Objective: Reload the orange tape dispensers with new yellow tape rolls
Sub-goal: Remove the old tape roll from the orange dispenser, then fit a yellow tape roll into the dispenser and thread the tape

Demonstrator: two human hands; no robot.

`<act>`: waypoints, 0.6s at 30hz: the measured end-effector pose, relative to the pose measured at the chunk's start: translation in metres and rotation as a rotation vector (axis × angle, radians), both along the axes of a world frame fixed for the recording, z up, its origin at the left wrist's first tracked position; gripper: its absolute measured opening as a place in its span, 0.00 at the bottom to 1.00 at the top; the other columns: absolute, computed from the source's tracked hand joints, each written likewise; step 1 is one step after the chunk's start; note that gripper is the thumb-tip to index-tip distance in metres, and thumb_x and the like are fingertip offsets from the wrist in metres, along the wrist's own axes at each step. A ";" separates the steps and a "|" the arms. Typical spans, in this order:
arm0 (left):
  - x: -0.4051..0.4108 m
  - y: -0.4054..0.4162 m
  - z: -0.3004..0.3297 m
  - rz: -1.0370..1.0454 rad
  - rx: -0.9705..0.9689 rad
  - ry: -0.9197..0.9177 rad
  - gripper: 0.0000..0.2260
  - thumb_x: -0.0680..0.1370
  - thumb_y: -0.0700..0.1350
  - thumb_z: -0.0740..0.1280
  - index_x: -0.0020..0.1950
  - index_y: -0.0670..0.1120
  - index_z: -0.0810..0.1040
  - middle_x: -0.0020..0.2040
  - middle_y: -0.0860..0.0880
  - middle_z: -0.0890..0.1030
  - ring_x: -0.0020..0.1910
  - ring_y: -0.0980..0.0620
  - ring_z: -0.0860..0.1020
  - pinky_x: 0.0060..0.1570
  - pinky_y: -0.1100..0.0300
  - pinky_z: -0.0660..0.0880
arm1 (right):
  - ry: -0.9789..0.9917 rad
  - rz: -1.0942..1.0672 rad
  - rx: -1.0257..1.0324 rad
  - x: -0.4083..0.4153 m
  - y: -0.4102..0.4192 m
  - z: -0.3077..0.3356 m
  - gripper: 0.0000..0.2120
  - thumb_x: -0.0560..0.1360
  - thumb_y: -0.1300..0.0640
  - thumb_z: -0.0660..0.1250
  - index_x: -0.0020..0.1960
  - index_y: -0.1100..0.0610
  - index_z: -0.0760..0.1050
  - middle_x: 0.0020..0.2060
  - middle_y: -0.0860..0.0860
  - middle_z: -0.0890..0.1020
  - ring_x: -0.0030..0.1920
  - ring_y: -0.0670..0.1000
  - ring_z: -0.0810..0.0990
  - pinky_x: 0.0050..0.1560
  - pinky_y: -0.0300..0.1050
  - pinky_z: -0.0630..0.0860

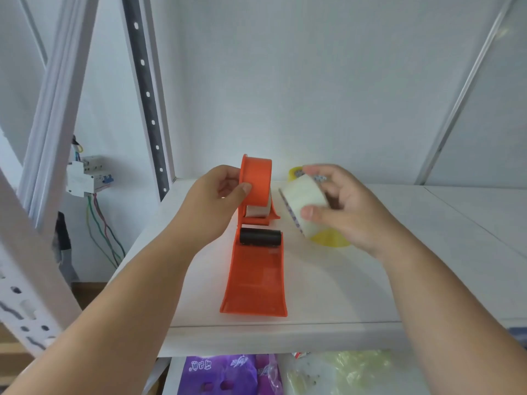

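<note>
On white shelf (370,295), orange dispenser (255,269), white wall (313,81).

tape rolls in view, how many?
3. One pale roll is gripped in the right hand. One yellow roll lies on the shelf under that hand. Another yellow roll sits behind it, mostly hidden. More may be hidden.
</note>
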State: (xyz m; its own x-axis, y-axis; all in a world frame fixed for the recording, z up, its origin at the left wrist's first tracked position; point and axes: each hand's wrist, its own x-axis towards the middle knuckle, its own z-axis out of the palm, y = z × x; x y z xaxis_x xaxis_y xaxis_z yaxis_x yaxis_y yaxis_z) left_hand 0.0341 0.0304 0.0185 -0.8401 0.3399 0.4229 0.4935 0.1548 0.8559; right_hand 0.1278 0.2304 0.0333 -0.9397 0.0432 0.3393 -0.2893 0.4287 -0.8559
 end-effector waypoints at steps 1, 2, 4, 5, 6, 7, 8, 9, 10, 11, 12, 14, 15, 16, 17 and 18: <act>0.001 0.001 -0.001 0.003 0.001 0.004 0.05 0.79 0.44 0.65 0.47 0.55 0.75 0.46 0.50 0.83 0.44 0.55 0.80 0.47 0.64 0.75 | -0.015 -0.011 0.067 0.003 0.002 -0.007 0.27 0.68 0.63 0.73 0.54 0.34 0.72 0.41 0.41 0.84 0.44 0.46 0.80 0.48 0.44 0.75; 0.002 0.001 -0.001 0.003 0.004 0.007 0.05 0.79 0.44 0.65 0.47 0.54 0.75 0.46 0.49 0.83 0.46 0.53 0.81 0.49 0.61 0.76 | -0.034 -0.033 0.137 0.006 0.004 -0.013 0.27 0.68 0.62 0.73 0.54 0.33 0.71 0.40 0.41 0.83 0.44 0.45 0.79 0.48 0.42 0.74; 0.003 0.003 -0.002 0.004 0.011 0.012 0.06 0.79 0.43 0.64 0.47 0.55 0.75 0.46 0.50 0.83 0.48 0.51 0.81 0.52 0.59 0.77 | -0.089 -0.055 0.238 0.012 0.005 -0.024 0.26 0.70 0.63 0.73 0.55 0.35 0.70 0.41 0.39 0.83 0.44 0.41 0.79 0.48 0.37 0.72; 0.004 0.003 -0.002 0.010 0.006 0.019 0.06 0.79 0.43 0.64 0.46 0.55 0.75 0.46 0.51 0.83 0.48 0.52 0.81 0.52 0.60 0.77 | -0.117 -0.057 0.255 0.014 0.005 -0.028 0.25 0.71 0.63 0.72 0.55 0.37 0.70 0.43 0.38 0.84 0.45 0.38 0.79 0.49 0.35 0.71; 0.005 0.004 -0.001 0.021 -0.006 0.028 0.07 0.79 0.44 0.64 0.46 0.56 0.74 0.45 0.53 0.82 0.47 0.54 0.81 0.51 0.62 0.76 | -0.135 -0.056 0.258 0.016 0.005 -0.030 0.24 0.71 0.63 0.72 0.55 0.37 0.70 0.44 0.38 0.84 0.47 0.36 0.79 0.49 0.33 0.70; 0.005 0.004 -0.001 0.036 -0.018 0.036 0.07 0.79 0.44 0.64 0.46 0.56 0.74 0.45 0.55 0.82 0.47 0.56 0.80 0.50 0.64 0.75 | -0.145 -0.057 0.257 0.018 0.004 -0.033 0.24 0.71 0.63 0.71 0.55 0.37 0.70 0.46 0.37 0.83 0.49 0.34 0.79 0.50 0.32 0.70; 0.006 0.005 -0.001 0.053 -0.028 0.042 0.06 0.80 0.45 0.63 0.46 0.56 0.73 0.45 0.56 0.81 0.46 0.58 0.79 0.49 0.67 0.74 | -0.147 -0.058 0.255 0.018 0.004 -0.035 0.23 0.72 0.63 0.71 0.54 0.37 0.70 0.48 0.36 0.83 0.51 0.33 0.78 0.51 0.31 0.70; 0.007 0.006 -0.001 0.071 -0.037 0.049 0.05 0.80 0.45 0.63 0.47 0.56 0.73 0.45 0.56 0.81 0.46 0.59 0.79 0.47 0.70 0.74 | -0.144 -0.057 0.253 0.019 0.003 -0.035 0.23 0.72 0.62 0.71 0.54 0.36 0.70 0.49 0.36 0.82 0.52 0.32 0.78 0.52 0.30 0.70; 0.007 0.007 -0.002 0.091 -0.044 0.053 0.04 0.80 0.45 0.63 0.48 0.55 0.73 0.44 0.57 0.80 0.45 0.61 0.78 0.45 0.73 0.72 | -0.141 -0.055 0.251 0.019 0.002 -0.036 0.23 0.72 0.62 0.70 0.53 0.35 0.70 0.50 0.35 0.81 0.54 0.32 0.77 0.53 0.30 0.69; 0.008 0.008 -0.002 0.110 -0.047 0.057 0.03 0.80 0.46 0.63 0.49 0.54 0.74 0.44 0.57 0.80 0.45 0.62 0.78 0.42 0.76 0.71 | -0.138 -0.055 0.252 0.018 0.002 -0.037 0.23 0.73 0.62 0.70 0.53 0.35 0.70 0.51 0.34 0.81 0.55 0.31 0.76 0.54 0.30 0.69; 0.008 0.009 -0.002 0.127 -0.045 0.059 0.02 0.80 0.45 0.63 0.50 0.53 0.74 0.44 0.57 0.80 0.44 0.62 0.77 0.40 0.79 0.70 | -0.129 -0.057 0.253 0.017 0.001 -0.039 0.24 0.73 0.62 0.70 0.53 0.34 0.70 0.53 0.33 0.80 0.57 0.31 0.75 0.55 0.30 0.68; 0.009 0.010 -0.003 0.153 -0.040 0.064 0.02 0.80 0.45 0.63 0.51 0.52 0.74 0.43 0.58 0.80 0.43 0.64 0.77 0.38 0.80 0.69 | -0.105 -0.075 0.262 0.014 0.001 -0.042 0.24 0.73 0.62 0.70 0.54 0.33 0.69 0.53 0.34 0.79 0.58 0.31 0.74 0.55 0.28 0.67; 0.010 0.010 -0.003 0.162 -0.040 0.069 0.02 0.80 0.45 0.63 0.51 0.51 0.74 0.43 0.58 0.79 0.41 0.65 0.76 0.38 0.81 0.68 | -0.099 -0.087 0.270 0.013 0.002 -0.043 0.24 0.73 0.62 0.70 0.54 0.33 0.69 0.52 0.35 0.79 0.57 0.31 0.74 0.54 0.28 0.67; 0.011 0.011 -0.002 0.170 -0.042 0.078 0.02 0.79 0.45 0.63 0.51 0.51 0.74 0.42 0.59 0.79 0.40 0.68 0.76 0.38 0.81 0.68 | -0.098 -0.094 0.274 0.011 0.002 -0.045 0.24 0.73 0.61 0.70 0.55 0.34 0.69 0.52 0.37 0.80 0.57 0.32 0.75 0.53 0.28 0.67; 0.012 0.011 -0.002 0.178 -0.046 0.090 0.02 0.80 0.44 0.63 0.51 0.51 0.74 0.42 0.60 0.78 0.39 0.71 0.75 0.38 0.82 0.67 | -0.099 -0.100 0.281 0.009 0.003 -0.046 0.23 0.73 0.61 0.70 0.56 0.34 0.70 0.54 0.39 0.80 0.58 0.35 0.75 0.54 0.29 0.67; 0.013 0.011 -0.003 0.186 -0.052 0.103 0.03 0.80 0.44 0.63 0.51 0.51 0.73 0.42 0.61 0.77 0.38 0.74 0.74 0.37 0.82 0.66 | -0.099 -0.108 0.291 0.008 0.005 -0.047 0.23 0.74 0.61 0.69 0.57 0.35 0.70 0.56 0.41 0.80 0.59 0.37 0.76 0.55 0.31 0.68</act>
State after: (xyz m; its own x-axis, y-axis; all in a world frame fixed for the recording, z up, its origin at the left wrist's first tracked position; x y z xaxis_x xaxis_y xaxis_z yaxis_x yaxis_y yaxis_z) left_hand 0.0472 0.0415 0.0160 -0.8434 0.2062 0.4962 0.5370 0.2938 0.7907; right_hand 0.1355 0.2349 -0.0141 -0.9641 0.0594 0.2589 -0.1497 0.6834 -0.7146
